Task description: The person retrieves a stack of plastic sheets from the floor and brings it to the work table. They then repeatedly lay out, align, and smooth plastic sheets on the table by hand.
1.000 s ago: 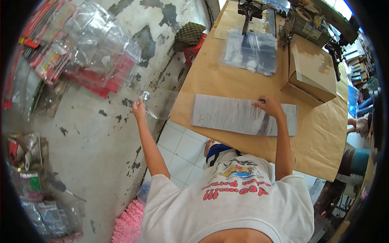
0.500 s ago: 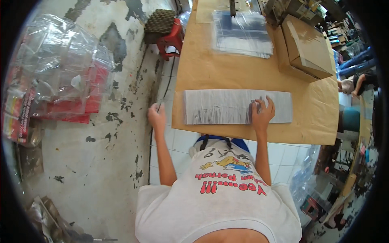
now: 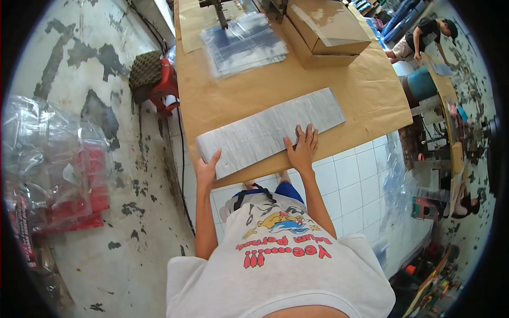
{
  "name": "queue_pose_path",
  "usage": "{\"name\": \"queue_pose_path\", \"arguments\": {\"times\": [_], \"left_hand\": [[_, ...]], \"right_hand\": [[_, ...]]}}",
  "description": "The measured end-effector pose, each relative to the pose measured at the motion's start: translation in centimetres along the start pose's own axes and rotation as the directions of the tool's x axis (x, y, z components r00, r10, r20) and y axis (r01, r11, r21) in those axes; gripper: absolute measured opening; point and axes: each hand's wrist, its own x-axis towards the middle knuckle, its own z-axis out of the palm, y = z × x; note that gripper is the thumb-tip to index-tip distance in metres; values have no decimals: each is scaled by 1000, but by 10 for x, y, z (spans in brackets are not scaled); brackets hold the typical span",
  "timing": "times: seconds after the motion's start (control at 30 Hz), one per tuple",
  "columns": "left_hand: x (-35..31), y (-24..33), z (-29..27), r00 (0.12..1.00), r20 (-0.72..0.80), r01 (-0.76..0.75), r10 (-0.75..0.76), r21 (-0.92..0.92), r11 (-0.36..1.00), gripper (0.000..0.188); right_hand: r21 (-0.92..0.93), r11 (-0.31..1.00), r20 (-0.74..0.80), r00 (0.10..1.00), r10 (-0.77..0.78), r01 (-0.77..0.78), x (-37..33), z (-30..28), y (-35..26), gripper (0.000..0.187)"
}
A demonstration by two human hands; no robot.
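A long, flat strip of wrinkled grey plastic (image 3: 265, 131) lies slantwise on the brown paper-covered table (image 3: 371, 100), close to its near edge. Whether it is one piece or a stack, I cannot tell. At its left end, my left hand (image 3: 207, 168) grips the near corner, the thumb on top and the other fingers mostly hidden. My right hand (image 3: 302, 150) rests open on the near long side, right of the middle, with its fingers spread over the surface.
Clear plastic bags (image 3: 246, 45) lie in a pile at the far side, beneath a dark metal machine part (image 3: 220, 16). Beside them stands a cardboard box (image 3: 328, 32). A red stool (image 3: 166, 87) is left of the table. Another person (image 3: 427, 40) works at the far right.
My left hand has come from beside the table onto the strip's left end. My right hand stays on the near side. The view has turned, so table and strip now appear slanted.
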Motion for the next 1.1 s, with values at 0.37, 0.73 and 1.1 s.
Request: {"name": "queue_pose_path", "arguments": {"times": [0.37,0.73,1.1], "left_hand": [[-14,5,-63,961,-198,-99,193,406,909,47],[-48,96,-68,936,-120,-288,331,283,915,31],[-42,45,-25,972,210,28,110,-564,826,48]], "right_hand": [[143,964,326,909,-259,223,-40,-32,-43,57],[461,704,463,531,-710,540,-45,-28,-137,82],[640,662,208,740,-639,392,-34,-31,-202,112]]}}
